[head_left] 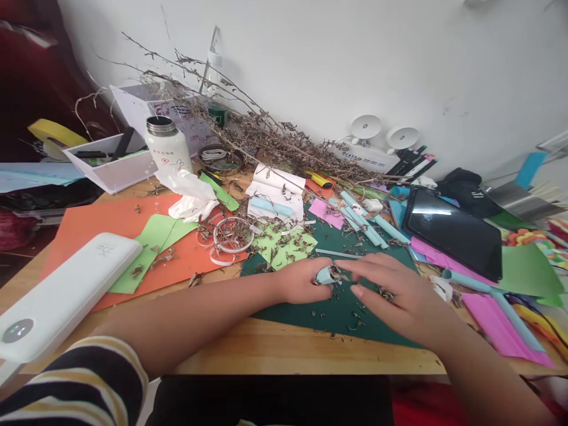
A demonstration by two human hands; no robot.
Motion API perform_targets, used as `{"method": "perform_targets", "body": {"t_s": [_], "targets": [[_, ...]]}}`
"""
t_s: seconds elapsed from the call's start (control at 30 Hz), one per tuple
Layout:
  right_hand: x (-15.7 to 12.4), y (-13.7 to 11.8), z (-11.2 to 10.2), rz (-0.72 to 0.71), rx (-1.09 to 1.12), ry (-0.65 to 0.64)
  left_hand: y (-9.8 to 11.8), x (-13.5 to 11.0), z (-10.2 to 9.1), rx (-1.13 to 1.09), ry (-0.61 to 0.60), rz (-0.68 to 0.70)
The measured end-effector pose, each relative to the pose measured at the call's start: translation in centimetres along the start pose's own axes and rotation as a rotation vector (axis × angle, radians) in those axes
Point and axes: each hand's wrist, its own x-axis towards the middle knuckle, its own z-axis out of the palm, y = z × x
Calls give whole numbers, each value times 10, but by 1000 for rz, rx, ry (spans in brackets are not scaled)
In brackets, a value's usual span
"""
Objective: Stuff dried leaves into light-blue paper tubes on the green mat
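My left hand [302,281] is closed round a short light-blue paper tube [327,274], its open end stuffed with dry brown leaf bits and pointing right. My right hand [394,293] lies just right of the tube with fingers stretched out and spread, fingertips close to the tube's mouth; crumbled leaf pieces lie on and under its fingers. Both hands rest over a dark green cutting mat [337,313] scattered with dry leaf crumbs.
Dry branches [248,127] sprawl along the wall. Several rolled blue tubes [364,222], a black tablet [452,231], coloured paper sheets [110,225], a white bottle [167,145], crumpled tissue [190,192], tape rings [233,235] and a white device [57,290] crowd the wooden table [266,349].
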Motion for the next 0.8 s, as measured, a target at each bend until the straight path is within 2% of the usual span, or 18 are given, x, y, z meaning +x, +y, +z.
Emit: {"method": "perform_targets", "body": {"t_s": [0.17,0.33,0.43,0.53,0.63,0.8], "targets": [[-4,-3,11,-73,-149,-22,2,0,0,4,-30,-19],[-7,-1,3,-118,-208,-12,0,1,0,-47,-29,-8],[-3,0,-3,-108,-209,-92,-3,2,1,-117,-7,9],[2,-2,-8,-99,-234,-203,-2,1,1,-80,11,-9],[7,-9,-12,-92,-328,-243,0,0,1,-42,16,-24],[21,-18,-17,35,-426,-322,-1,1,0,-52,16,-29]]}}
